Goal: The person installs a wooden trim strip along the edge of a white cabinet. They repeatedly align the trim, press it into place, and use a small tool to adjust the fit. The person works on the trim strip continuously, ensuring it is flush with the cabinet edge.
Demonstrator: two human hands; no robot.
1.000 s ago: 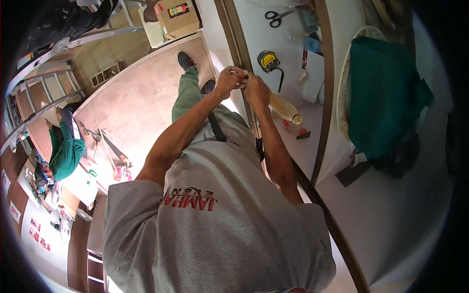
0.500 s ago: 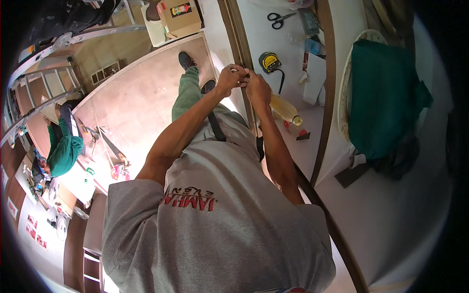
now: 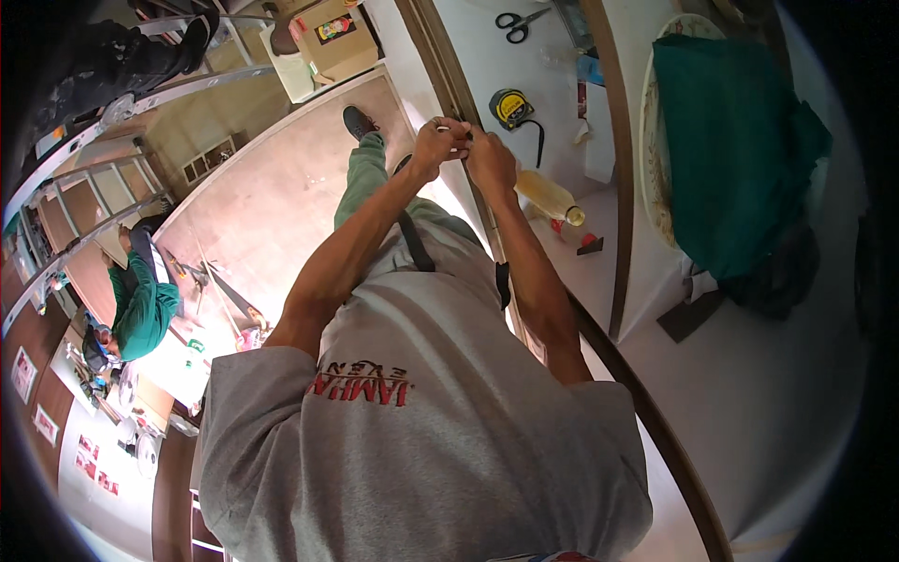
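My left hand (image 3: 437,142) and right hand (image 3: 490,164) meet at a brown wooden edge strip (image 3: 433,51), fingers curled and pinched round something small that I cannot make out. My right hand is just right of my left, thumb and forefinger close to its fingertips. Beside my right hand lies a plastic bottle of yellowish liquid (image 3: 549,197). Above it on the white surface are a yellow-and-black tape measure (image 3: 510,110) with a black strap and black scissors (image 3: 515,27).
A co-worker in green (image 3: 140,309) is at the left among tools, near aluminium ladders (image 3: 103,197). A cardboard box (image 3: 332,47) sits at the top. A dark green cloth (image 3: 730,159) lies over a pale object at the right, past a second brown strip (image 3: 618,272).
The view has shifted slightly, so the surroundings sit a little differently in the picture. My hands stay together at the strip, with only slight finger movement.
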